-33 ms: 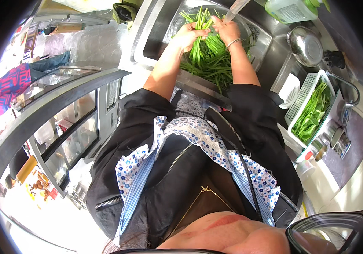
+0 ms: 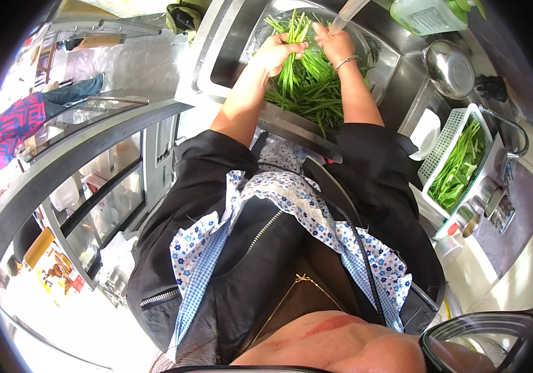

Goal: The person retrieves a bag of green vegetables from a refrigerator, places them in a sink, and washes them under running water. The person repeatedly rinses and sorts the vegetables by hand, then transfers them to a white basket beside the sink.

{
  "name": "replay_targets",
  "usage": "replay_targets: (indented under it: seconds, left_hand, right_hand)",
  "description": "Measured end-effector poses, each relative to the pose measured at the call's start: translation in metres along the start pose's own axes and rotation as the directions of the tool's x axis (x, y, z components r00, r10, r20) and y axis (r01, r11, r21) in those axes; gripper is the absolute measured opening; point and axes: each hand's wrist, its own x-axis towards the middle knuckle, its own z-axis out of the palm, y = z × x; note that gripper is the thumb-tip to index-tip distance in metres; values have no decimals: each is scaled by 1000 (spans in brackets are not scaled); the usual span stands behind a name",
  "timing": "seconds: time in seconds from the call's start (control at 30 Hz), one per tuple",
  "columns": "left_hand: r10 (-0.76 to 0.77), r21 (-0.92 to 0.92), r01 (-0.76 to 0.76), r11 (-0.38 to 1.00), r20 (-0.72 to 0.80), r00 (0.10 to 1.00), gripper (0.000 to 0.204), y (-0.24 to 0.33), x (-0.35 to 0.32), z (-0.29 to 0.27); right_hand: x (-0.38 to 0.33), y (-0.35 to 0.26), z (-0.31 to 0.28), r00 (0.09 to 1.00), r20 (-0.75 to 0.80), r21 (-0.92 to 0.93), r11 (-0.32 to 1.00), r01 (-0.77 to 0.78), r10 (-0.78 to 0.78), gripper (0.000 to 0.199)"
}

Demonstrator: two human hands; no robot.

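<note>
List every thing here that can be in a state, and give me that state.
Left hand: closed around green stalks.
Right hand: raised beside them; grip unclear.
Held green stalks: gathered in a bunch.
Loose green stalks: heaped in the sink.
Pale green basket: holding leafy greens.
Black jacket: unzipped.
Translucent bottle: green top fitted.

Greens (image 2: 310,102) lie in the sink (image 2: 229,56); right of it, a basket (image 2: 442,149) holds leafy stalks (image 2: 458,168).

My greens (image 2: 310,104) are long, thin and bright, one bunch (image 2: 289,76) gripped in my left hand (image 2: 275,55) with its ends fanned out away from me, the rest heaped loosely in the sink (image 2: 391,58).
</note>
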Motion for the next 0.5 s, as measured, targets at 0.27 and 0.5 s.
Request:
replay_targets:
  seconds: [0.27,0.5]
  left_hand:
    - [-89,-330,100,939,49,995,23,5,-2,-14]
    - [-49,-379,58,924,35,998,21,8,4,-9]
  right_hand:
    - [37,72,-40,998,56,-317,949,-3,22,41]
    - [25,125,-9,808,431,-808,570,147,402,44]
